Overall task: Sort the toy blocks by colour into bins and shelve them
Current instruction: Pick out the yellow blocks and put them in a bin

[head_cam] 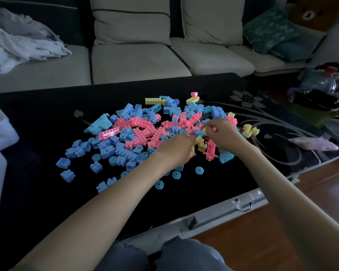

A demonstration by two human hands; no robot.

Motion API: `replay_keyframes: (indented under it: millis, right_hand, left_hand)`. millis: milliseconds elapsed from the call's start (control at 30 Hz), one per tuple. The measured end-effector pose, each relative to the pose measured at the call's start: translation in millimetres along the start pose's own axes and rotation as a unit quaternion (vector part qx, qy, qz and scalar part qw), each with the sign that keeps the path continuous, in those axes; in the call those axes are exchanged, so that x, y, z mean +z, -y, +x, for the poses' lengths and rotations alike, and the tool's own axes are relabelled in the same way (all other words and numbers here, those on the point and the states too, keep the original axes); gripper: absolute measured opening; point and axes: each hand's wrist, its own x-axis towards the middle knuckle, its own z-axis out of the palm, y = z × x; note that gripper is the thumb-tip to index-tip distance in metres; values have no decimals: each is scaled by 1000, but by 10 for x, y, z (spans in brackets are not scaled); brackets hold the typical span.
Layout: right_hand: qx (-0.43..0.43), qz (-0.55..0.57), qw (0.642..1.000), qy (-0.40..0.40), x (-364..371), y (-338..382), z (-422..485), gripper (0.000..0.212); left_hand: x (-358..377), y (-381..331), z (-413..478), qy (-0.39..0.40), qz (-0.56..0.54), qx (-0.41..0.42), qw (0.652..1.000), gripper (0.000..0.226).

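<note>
Head view looks down on a black glass counter [47,124] where the blocks [145,133] lie in one loose heap, blue, pink and yellow mixed, in front of a pale sofa [135,59]. Both hands work close together at the heap's right side. The right hand [222,132] has its fingers curled and pinches a small yellow block [204,131] at the fingertips. The left hand [176,151] lies palm down, fingers bent over more yellow pieces [202,143]. Its fingertips are hidden, so I cannot tell whether it grips anything.

The hands probably meet here because the few yellow pieces cluster at this spot, which makes yellow the easiest colour to pull out. A small yellow group [250,130] sits near the right hand, apart from the main heap, and looks like a sorted pile just begun. What may be a white bin [0,133] shows at the left edge, well apart from the blocks.

The pinched yellow block is too small to tell which way it points. A long pink block [210,150] between the two wrists lies flat, its long axis running away from the person, with the far end leaning slightly right.
</note>
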Motion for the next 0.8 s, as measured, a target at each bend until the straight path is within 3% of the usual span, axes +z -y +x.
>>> replay_keyframes:
  millis: [167,367,600,800]
  right_hand:
    - [-14,-68,992,109,166,128,10,22]
    - [-7,-87,987,132,196,195,28,28]
    - [15,75,995,67,1,420,-85,28]
    - [-45,218,974,43,54,1410,-147,37]
  left_hand:
    - [-75,73,-82,-37,-39,-20,998,35]
    - [-186,225,-277,-82,-62,-45,994,31]
    - [-523,458,-790,-147,-46,-84,985,27]
    - [-1090,1041,-1811,-184,23,-237,954,28]
